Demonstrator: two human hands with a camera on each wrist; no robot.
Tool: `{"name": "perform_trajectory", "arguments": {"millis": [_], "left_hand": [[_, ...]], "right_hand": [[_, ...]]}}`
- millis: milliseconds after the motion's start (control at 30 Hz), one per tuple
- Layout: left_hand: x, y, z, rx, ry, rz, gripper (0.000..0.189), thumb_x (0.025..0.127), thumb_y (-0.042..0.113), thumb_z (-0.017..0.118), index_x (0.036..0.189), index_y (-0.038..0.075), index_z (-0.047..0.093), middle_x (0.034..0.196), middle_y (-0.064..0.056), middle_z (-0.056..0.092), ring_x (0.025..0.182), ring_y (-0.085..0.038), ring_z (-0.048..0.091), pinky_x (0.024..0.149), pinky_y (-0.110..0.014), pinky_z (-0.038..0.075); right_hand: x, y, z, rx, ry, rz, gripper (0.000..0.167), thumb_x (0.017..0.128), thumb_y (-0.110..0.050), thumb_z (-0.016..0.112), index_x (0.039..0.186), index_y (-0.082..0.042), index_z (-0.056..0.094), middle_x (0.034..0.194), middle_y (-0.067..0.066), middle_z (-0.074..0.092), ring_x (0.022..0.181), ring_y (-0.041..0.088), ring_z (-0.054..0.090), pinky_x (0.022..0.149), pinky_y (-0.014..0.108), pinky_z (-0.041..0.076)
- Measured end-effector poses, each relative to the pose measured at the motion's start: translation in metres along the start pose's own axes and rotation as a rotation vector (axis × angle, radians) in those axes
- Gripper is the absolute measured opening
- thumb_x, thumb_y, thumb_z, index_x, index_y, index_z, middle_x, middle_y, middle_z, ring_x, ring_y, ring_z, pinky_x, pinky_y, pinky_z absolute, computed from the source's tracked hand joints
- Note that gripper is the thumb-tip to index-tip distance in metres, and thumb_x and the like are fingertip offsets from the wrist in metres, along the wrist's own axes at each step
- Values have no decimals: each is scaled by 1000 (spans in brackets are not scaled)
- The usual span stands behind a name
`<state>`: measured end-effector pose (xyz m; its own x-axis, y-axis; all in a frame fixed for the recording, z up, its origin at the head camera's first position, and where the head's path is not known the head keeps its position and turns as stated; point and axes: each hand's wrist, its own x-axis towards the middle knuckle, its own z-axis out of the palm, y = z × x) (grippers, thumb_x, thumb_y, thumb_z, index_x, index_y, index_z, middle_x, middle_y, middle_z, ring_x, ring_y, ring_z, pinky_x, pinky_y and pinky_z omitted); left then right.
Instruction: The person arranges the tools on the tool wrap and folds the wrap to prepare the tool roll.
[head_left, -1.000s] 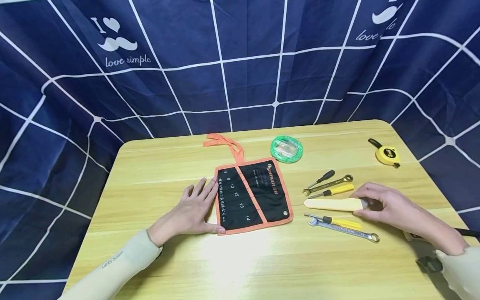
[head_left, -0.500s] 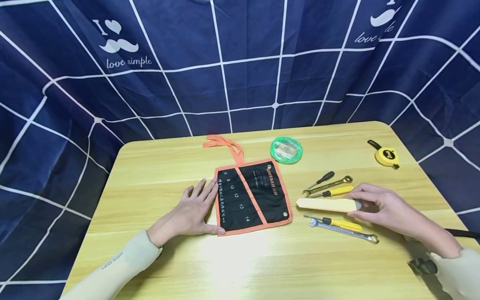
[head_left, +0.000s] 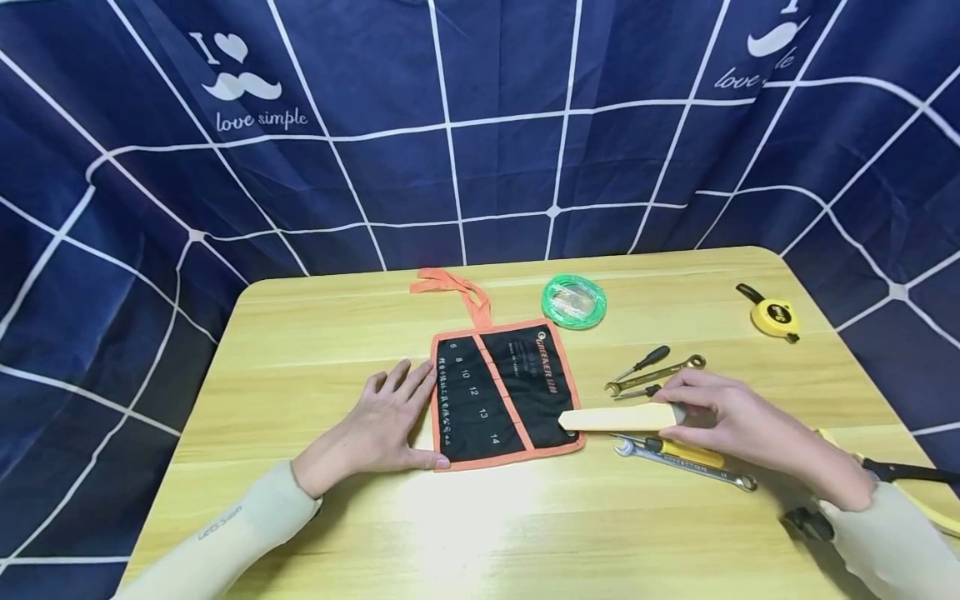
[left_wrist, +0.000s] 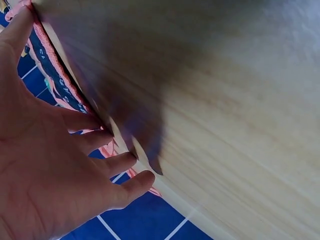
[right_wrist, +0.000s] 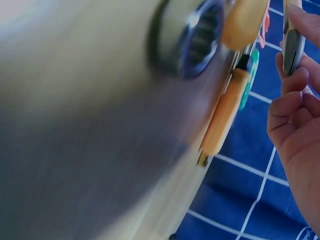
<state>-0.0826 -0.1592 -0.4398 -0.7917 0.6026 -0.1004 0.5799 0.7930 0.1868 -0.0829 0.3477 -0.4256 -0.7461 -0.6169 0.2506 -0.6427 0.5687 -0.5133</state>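
Observation:
A black tool pouch [head_left: 465,408] with orange edging and numbered pockets lies flat on the table. My left hand [head_left: 382,421] rests at its left edge, fingers spread and thumb touching the near corner. A long cream-coloured tool [head_left: 618,417] with a grey end [right_wrist: 292,52] is pinched in my right hand [head_left: 723,412], held above the table; its exact kind is unclear. In the head view its tip overlaps the pouch's near right corner. Beneath and beside that hand lie a yellow-handled screwdriver [head_left: 693,454], a silver combination wrench [head_left: 705,473], a gold-toned wrench [head_left: 663,372] and a black screwdriver [head_left: 651,357].
A green coil [head_left: 550,302] of wire or cord sits behind the pouch, close to its far right corner. Farther right is a yellow tape measure [head_left: 771,315]. Black-and-yellow handles [head_left: 911,472] show at the right edge, partly behind my forearm. A blue curtain [head_left: 510,167] surrounds the table.
My right hand has moved left with the cream tool, bringing its tip over the pouch. It now covers the farther yellow screwdriver handle. My left hand stays in place.

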Motion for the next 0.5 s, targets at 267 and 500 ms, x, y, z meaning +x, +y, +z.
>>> {"name": "perform_trajectory", "arguments": {"millis": [267, 500], "left_hand": [[-2, 1, 3, 10, -23, 7, 132, 84, 85, 72, 169, -6, 28, 175, -24, 27, 157, -53, 27, 115, -73, 30], [-3, -1, 4, -7, -12, 2, 133, 84, 85, 72, 171, -5, 26, 177, -22, 23, 160, -51, 21, 117, -73, 28]], "right_hand": [[16, -9, 7, -64, -53, -33, 45, 77, -11, 100, 118, -21, 82, 108, -21, 64, 89, 0, 57, 75, 17, 49], [24, -14, 15, -45, -87, -35, 43, 80, -10, 99, 119, -18, 82, 104, -19, 61, 80, -2, 52, 63, 20, 47]]}}
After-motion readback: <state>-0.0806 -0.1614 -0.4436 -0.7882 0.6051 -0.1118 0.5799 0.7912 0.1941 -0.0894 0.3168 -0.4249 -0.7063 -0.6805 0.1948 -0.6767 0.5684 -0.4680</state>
